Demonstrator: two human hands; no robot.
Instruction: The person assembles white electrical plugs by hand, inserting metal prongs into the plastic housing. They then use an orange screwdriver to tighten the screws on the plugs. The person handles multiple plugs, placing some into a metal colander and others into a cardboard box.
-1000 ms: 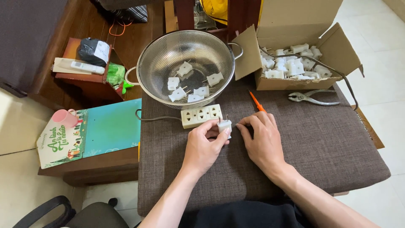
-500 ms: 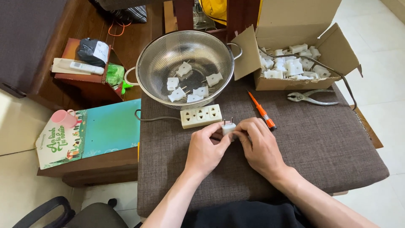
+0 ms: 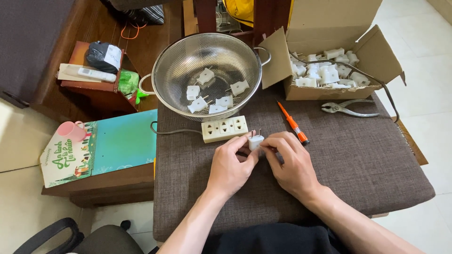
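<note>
A small white two-pin plug [image 3: 256, 140] is pinched between the fingertips of my left hand [image 3: 230, 164] and my right hand [image 3: 290, 164], its pins pointing up and away. Both hands rest on the brown cushion [image 3: 367, 164]. Just beyond them lies a cream power strip [image 3: 224, 129] with its grey cord running left. An orange-handled screwdriver [image 3: 293, 123] lies on the cushion right of the strip, free of my hands.
A steel colander [image 3: 179, 70] holds several white plugs behind the strip. An open cardboard box [image 3: 339, 28] of more plugs stands back right, pliers [image 3: 348, 108] in front of it. A teal book [image 3: 117, 143], pink cup [image 3: 71, 131] and remote [image 3: 87, 72] are left.
My right hand came off the orange screwdriver, which now lies on the cushion. Both hands drew together just in front of the power strip and hold the white plug between them.
</note>
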